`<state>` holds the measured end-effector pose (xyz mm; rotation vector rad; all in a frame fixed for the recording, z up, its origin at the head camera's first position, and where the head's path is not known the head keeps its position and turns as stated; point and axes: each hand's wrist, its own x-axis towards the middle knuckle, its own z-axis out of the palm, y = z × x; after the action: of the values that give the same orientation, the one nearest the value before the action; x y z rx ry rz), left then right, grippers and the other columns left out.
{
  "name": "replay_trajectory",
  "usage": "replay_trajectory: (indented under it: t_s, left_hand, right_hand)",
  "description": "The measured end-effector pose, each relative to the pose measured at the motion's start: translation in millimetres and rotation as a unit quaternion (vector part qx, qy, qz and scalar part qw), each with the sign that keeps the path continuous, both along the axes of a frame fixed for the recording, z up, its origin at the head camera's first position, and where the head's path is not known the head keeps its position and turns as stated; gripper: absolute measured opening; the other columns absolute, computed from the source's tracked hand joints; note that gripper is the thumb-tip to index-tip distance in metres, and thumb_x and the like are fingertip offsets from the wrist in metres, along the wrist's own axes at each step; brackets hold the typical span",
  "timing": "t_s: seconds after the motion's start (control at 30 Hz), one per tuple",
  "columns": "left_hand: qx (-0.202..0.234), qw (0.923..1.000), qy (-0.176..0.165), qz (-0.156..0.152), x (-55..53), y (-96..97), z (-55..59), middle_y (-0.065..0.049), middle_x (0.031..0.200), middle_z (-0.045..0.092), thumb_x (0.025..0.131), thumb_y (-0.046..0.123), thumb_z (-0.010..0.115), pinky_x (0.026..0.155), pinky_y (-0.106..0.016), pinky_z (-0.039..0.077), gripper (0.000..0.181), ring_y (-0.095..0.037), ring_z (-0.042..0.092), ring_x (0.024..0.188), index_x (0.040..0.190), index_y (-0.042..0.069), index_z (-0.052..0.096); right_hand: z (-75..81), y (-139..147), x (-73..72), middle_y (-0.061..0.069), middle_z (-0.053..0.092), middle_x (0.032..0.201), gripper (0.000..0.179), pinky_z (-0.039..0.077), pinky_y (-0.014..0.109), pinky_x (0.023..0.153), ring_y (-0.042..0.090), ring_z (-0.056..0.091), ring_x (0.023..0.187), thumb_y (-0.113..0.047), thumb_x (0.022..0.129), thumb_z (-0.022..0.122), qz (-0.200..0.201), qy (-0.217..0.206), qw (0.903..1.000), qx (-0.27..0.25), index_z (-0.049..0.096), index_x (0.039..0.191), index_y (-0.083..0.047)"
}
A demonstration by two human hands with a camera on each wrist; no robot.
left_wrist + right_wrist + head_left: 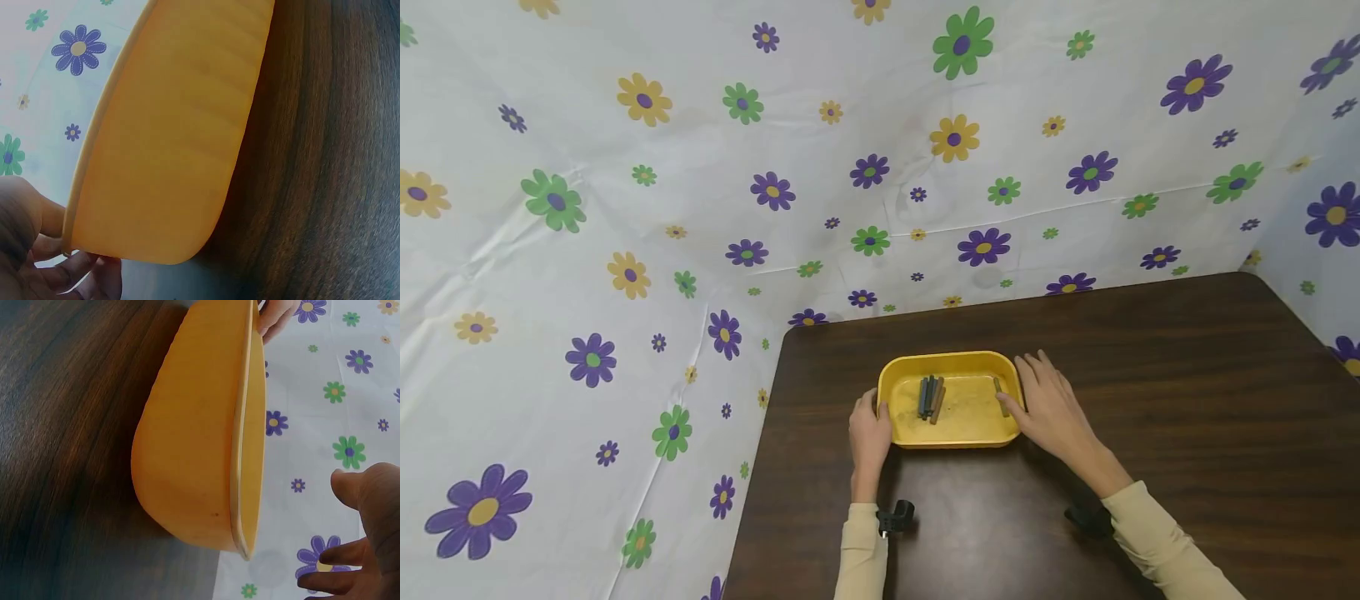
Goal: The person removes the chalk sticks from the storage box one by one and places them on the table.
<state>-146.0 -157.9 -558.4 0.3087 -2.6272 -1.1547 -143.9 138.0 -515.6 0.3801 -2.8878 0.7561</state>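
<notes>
Left hand (pixel 870 435) gripping yellow round-cornered plastic tray (pixel 973 427) by its nine-o'clock rim, right hand (pixel 1052 410) spread and empty at three o'clock, slim grey-and-brown sticks (pixel 931 398) inside toward nine, dark wood-grain table (pixel 1187 375) beneath

White cloth (pixel 820 50), printed with purple, green and yellow-orange flowers (pixel 955 138), fills the top and left of the frame. At lower right I see a dark brown table (pixel 1187 400) with streaky wood grain. The tray (pixel 966 410) near the middle is yellow with dark specks; its bunched sticks (pixel 929 397) are slate, blackish and brown. At the bottom edge, the sleeves (pixel 862 554) are plain cream, the wrist cameras (pixel 892 518) black.
</notes>
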Motion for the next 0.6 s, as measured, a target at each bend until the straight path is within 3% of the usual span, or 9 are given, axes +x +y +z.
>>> replay_trajectory:
  t_s: [0.2,0.37,0.6]
  left_hand:
    - [0.064,0.9979,0.004,0.014,-2.5,-4.4,-7.4,-0.014,0.100,0.063,0.100,0.003,0.065,0.072,-0.045,0.055,0.025,-0.031,0.064,0.087,0.124,-0.004,0.068]
    - [0.094,0.9953,0.017,0.015,-5.8,-8.1,-8.8,-0.008,0.088,0.057,0.097,0.001,0.066,0.070,-0.039,0.046,0.022,-0.023,0.052,0.079,0.118,-0.004,0.070]
    - [0.163,0.9862,-0.027,0.014,-4.7,-11.3,-8.4,-0.008,0.089,0.058,0.099,0.005,0.065,0.059,-0.029,0.042,0.027,-0.015,0.048,0.066,0.125,0.000,0.069]
  right_hand:
    - [-4.7,-9.2,-3.7,0.036,0.050,0.142,0.063,0.032,0.072,0.108,0.055,0.033,0.143,-0.030,0.101,0.069,0.018,0.038,0.9987,-0.029,0.046,0.142,0.013]
    - [-6.3,-20.4,-7.4,0.035,0.054,0.138,0.060,0.036,0.072,0.104,0.054,0.037,0.141,-0.028,0.100,0.069,0.031,0.049,0.9976,-0.039,0.049,0.140,0.013]
    - [-9.3,-34.1,-11.1,0.035,0.056,0.133,0.056,0.043,0.066,0.101,0.052,0.048,0.130,-0.024,0.101,0.070,0.032,0.043,0.9981,-0.032,0.051,0.137,0.014]
